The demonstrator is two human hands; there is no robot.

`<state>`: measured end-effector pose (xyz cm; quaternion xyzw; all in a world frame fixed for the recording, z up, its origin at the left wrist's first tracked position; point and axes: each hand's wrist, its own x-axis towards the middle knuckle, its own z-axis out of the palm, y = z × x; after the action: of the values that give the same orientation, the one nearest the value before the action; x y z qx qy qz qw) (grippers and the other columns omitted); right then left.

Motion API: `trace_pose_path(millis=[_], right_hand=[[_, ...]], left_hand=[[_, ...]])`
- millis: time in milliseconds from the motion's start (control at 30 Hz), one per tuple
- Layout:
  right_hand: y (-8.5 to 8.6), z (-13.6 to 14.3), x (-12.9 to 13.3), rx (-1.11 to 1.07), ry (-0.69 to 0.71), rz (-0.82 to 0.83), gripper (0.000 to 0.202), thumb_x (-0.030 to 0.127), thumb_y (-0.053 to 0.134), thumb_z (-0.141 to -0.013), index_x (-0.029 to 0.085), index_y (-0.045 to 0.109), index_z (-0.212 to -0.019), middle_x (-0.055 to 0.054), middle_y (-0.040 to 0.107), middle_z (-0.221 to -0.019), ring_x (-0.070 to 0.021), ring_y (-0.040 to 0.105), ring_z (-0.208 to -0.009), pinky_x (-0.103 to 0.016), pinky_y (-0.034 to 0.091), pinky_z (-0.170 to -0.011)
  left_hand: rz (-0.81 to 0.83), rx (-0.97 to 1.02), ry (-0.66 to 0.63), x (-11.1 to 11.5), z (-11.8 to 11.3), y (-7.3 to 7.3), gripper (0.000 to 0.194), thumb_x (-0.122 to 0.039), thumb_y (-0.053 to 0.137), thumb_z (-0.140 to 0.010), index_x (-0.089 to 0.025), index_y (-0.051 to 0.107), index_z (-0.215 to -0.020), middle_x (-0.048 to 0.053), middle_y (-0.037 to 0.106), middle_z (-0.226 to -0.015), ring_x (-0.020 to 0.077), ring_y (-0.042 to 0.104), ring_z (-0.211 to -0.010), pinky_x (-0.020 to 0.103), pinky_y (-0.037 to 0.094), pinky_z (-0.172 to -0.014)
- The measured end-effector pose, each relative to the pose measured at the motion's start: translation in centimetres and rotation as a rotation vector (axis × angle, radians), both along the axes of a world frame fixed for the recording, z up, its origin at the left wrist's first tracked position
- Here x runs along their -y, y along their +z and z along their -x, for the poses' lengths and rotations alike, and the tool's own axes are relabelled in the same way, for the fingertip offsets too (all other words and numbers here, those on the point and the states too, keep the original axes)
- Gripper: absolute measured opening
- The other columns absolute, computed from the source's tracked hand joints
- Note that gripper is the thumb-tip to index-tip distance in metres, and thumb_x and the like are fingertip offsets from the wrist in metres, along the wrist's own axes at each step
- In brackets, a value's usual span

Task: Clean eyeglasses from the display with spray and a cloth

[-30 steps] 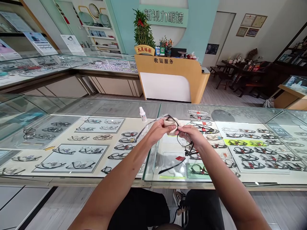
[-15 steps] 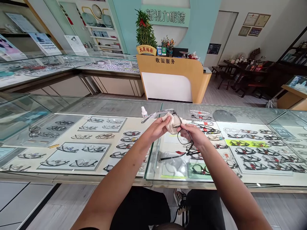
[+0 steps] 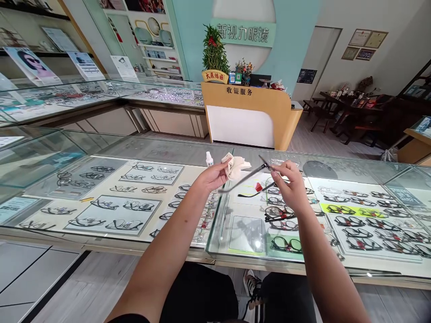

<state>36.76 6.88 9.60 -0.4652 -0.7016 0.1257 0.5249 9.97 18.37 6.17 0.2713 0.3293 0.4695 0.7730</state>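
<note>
A crumpled cream cleaning cloth (image 3: 235, 167) is pinched in my left hand (image 3: 214, 176), above the glass counter. My right hand (image 3: 290, 183) grips a pair of dark-framed eyeglasses (image 3: 249, 176) near the hinge. The glasses are turned edge-on with their temples pointing left, so the lenses hardly show. The cloth and the glasses are apart, with a small gap between them. Just behind my left hand a small white bottle (image 3: 209, 159) stands upright on the counter.
Beneath both hands runs a glass display counter (image 3: 220, 229) holding rows of eyeglasses, some on a green mat (image 3: 286, 246). A wooden cashier desk (image 3: 286, 121) stands across the aisle. More glass cases (image 3: 101, 101) line the left side.
The cloth has come off the lens and moved left with my left hand. My right hand has swung the glasses edge-on and shifted slightly right. The camera view has turned a little left.
</note>
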Motion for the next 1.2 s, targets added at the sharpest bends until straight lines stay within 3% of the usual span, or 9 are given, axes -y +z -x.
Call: trace_pose_path(millis=[133,400,700,800,867,933,1033,1133,1200], right_hand=[[-0.3,0.5,0.1,0.245,-0.133,-0.146,0.031,0.031,0.054,-0.106,0.03,0.081,-0.12,-0.005,0.049,-0.09,-0.0247,0.049,-0.092,-0.044,0.041,-0.09],[-0.7,1.1,0.6,0.611,-0.296,-0.246,0.033,0.022,0.06,-0.103,0.043,0.082,-0.114,-0.007,0.049,-0.102,-0.0255,0.04,-0.096,-0.042,0.028,-0.085],[-1.0,2.4,1.1,0.702,-0.375,-0.29,0.043,0.011,0.06,-0.099,0.046,0.08,-0.114,-0.007,0.055,-0.097,-0.0254,0.04,-0.093,-0.044,0.026,-0.088],[-1.1,2.8,1.3,0.602,-0.39,-0.306,0.04,0.017,0.06,-0.101,0.044,0.077,-0.125,-0.008,0.057,-0.1,-0.0262,0.044,-0.094,-0.044,0.028,-0.089],[-1.2,2.9,1.4,0.442,-0.434,-0.31,0.032,0.025,0.059,-0.104,0.035,0.075,-0.13,-0.01,0.059,-0.102,-0.0269,0.047,-0.095,-0.045,0.031,-0.091],[-1.2,2.9,1.2,0.219,-0.433,-0.265,0.026,0.035,0.06,-0.104,0.027,0.077,-0.121,-0.009,0.061,-0.098,-0.0264,0.049,-0.093,-0.045,0.036,-0.092],[-1.3,2.8,0.7,-0.135,-0.207,0.014,0.029,0.049,0.064,-0.101,0.025,0.079,-0.104,-0.006,0.063,-0.091,-0.0235,0.052,-0.086,-0.04,0.042,-0.087],[-1.7,3.0,-0.1,-0.453,0.094,0.36,0.037,0.059,0.07,-0.094,0.025,0.083,-0.1,-0.005,0.07,-0.097,-0.0209,0.055,-0.084,-0.036,0.044,-0.08],[-2.1,3.2,-0.5,-0.595,0.2,0.488,0.04,0.063,0.076,-0.088,0.025,0.085,-0.097,-0.004,0.071,-0.095,-0.0184,0.052,-0.079,-0.034,0.042,-0.075]], left_hand=[[-0.057,-0.027,-0.056,0.4,0.4,0.4,0.01,-0.018,0.074,-0.096,-0.013,0.078,-0.104,0.008,0.081,-0.096,0.014,0.077,-0.081,0.022,0.064,-0.076],[-0.111,-0.163,-0.429,2.6,0.0,0.8,0.023,-0.029,0.088,-0.086,-0.014,0.08,-0.102,0.007,0.078,-0.086,0.0125,0.072,-0.068,0.02,0.058,-0.066],[-0.208,-0.221,-0.653,5.1,-0.9,2.6,0.037,-0.049,0.089,-0.081,-0.014,0.08,-0.087,0.009,0.075,-0.08,0.0149,0.067,-0.066,0.025,0.053,-0.062],[-0.234,-0.227,-0.596,5.5,-1.1,2.8,0.035,-0.046,0.091,-0.08,-0.014,0.079,-0.087,0.008,0.076,-0.082,0.0147,0.068,-0.068,0.025,0.054,-0.065],[-0.255,-0.23,-0.541,5.6,-1.4,2.7,0.038,-0.048,0.09,-0.08,-0.014,0.08,-0.093,0.009,0.077,-0.087,0.0154,0.07,-0.073,0.026,0.056,-0.069],[-0.287,-0.237,-0.5,5.6,-1.6,2.6,0.043,-0.051,0.09,-0.08,-0.014,0.081,-0.099,0.01,0.078,-0.092,0.0166,0.071,-0.077,0.027,0.057,-0.072],[-0.338,-0.247,-0.478,5.8,-1.9,2.7,0.048,-0.054,0.09,-0.079,-0.013,0.08,-0.102,0.01,0.078,-0.095,0.0174,0.071,-0.08,0.028,0.056,-0.073],[-0.391,-0.294,-0.48,6.3,-2.3,3.1,0.05,-0.055,0.09,-0.078,-0.013,0.078,-0.103,0.009,0.077,-0.094,0.017,0.069,-0.081,0.027,0.054,-0.074],[-0.447,-0.353,-0.473,6.6,-2.6,3.3,0.049,-0.056,0.089,-0.078,-0.013,0.077,-0.098,0.007,0.075,-0.087,0.0163,0.067,-0.08,0.026,0.051,-0.073]])
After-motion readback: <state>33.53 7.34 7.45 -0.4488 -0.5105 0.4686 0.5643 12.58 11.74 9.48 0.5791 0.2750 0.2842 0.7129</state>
